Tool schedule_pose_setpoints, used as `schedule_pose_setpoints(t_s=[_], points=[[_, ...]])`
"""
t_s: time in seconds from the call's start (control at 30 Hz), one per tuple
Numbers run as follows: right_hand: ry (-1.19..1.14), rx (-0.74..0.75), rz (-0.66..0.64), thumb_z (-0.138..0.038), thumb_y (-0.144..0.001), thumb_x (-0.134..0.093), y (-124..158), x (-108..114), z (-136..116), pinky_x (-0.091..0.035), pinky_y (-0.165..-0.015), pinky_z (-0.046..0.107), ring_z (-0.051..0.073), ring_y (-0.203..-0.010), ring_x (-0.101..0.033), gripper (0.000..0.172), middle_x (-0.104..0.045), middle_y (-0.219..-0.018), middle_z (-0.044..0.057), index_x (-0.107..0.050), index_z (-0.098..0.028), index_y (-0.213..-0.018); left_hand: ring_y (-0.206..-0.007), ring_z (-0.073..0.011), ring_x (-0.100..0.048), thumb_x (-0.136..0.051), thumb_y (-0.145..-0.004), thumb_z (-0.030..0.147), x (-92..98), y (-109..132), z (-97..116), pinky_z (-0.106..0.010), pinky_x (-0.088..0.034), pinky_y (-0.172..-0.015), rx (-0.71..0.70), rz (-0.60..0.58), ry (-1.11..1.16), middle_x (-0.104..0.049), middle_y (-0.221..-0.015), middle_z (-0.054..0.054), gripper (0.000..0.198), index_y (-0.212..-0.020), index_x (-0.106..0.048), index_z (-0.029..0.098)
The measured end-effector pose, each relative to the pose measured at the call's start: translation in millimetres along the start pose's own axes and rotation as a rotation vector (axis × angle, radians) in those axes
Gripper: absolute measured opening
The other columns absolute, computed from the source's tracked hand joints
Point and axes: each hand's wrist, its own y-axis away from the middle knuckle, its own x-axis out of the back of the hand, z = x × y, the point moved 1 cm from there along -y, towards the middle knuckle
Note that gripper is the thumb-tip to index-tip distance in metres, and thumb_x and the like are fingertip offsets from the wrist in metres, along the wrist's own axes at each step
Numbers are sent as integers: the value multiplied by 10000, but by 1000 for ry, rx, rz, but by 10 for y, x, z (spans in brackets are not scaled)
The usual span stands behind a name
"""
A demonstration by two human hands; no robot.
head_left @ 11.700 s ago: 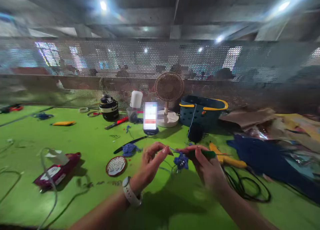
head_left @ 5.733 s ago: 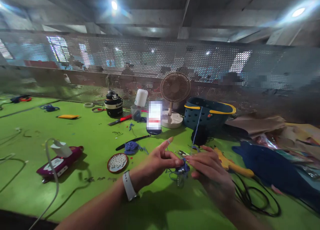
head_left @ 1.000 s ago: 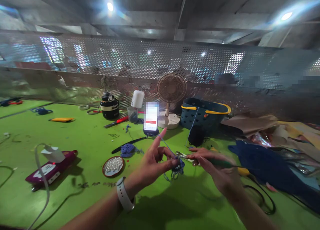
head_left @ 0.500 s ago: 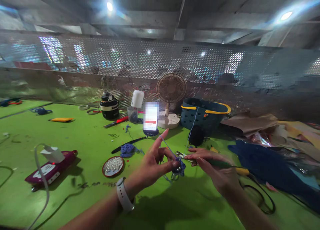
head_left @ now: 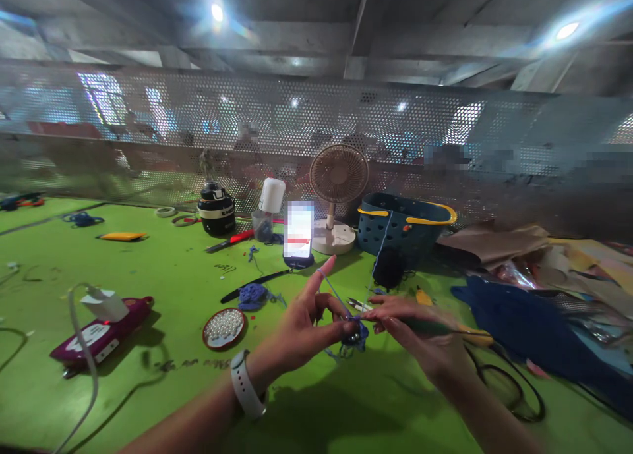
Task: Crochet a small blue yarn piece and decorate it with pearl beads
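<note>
My left hand (head_left: 309, 319) pinches a small piece of blue-purple crochet work (head_left: 357, 339) between thumb and fingers, its index finger raised with yarn (head_left: 336, 294) drawn taut over it. Shiny beads show on the piece beside the thumb. A crochet hook (head_left: 425, 323) with a green handle lies in my right hand (head_left: 420, 335), which is closed around it; the tip meets the crochet work. From the basket (head_left: 400, 223) a strand of the same yarn runs down toward my hands. Left of them are a dish of pearl beads (head_left: 225, 327) and a tangle of blue yarn (head_left: 253, 296).
A lit phone (head_left: 299, 233) stands in front of a small fan (head_left: 339, 177). Behind my right hand sits a dark yarn ball (head_left: 388, 268). Dark blue cloth (head_left: 534, 339) lies at right, a maroon power strip (head_left: 101, 335) at left. A black jar (head_left: 216, 210) stands farther back.
My right hand has shifted very slightly, with the hook tilting a little. The crochet work has turned a bit in my left fingers, showing its beads at a different angle.
</note>
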Motion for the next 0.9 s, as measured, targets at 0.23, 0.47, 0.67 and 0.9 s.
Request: schedule_pose_setpoints(t_s=[0.23,0.47,0.67,0.9], points=[[303,387,-199,-214,-866,-656,41,-103,87,-493,-972,432,234,-1085,-644,329,-707,-1185,50,-662,-295,-1184,-756,-145,-587,-752,-741,156,-23,19,-9,-319,-465,-748,13,-8,-1,-621,-784,-2,988,-1514,-138,193],[283,498,-108,-254,-949,-543,0,-125,88,-482,-958,403,198,-1014,-678,268,-733,-1129,53,-619,-249,-1206,-842,-178,-613,-784,-712,159,-17,-1,29,-345,-467,-797,85,13,101,-640,-855,-29,1008,-1508,-168,198],[294,471,-84,-263,-930,-573,36,-76,159,-505,-916,439,230,-1019,-681,260,-733,-1123,68,-649,-260,-1179,-778,-144,-606,-779,-714,127,-13,-5,34,-330,-470,-796,96,5,149,-635,-815,-15,966,-1497,-215,177],[133,310,-10,-383,-898,-607,40,-114,61,-528,-881,418,225,-913,-707,235,-772,-1020,27,-705,-318,-1101,-750,-137,-625,-767,-720,71,10,17,24,-309,-459,-762,137,0,243,-655,-788,-2,1094,-1520,-37,218]])
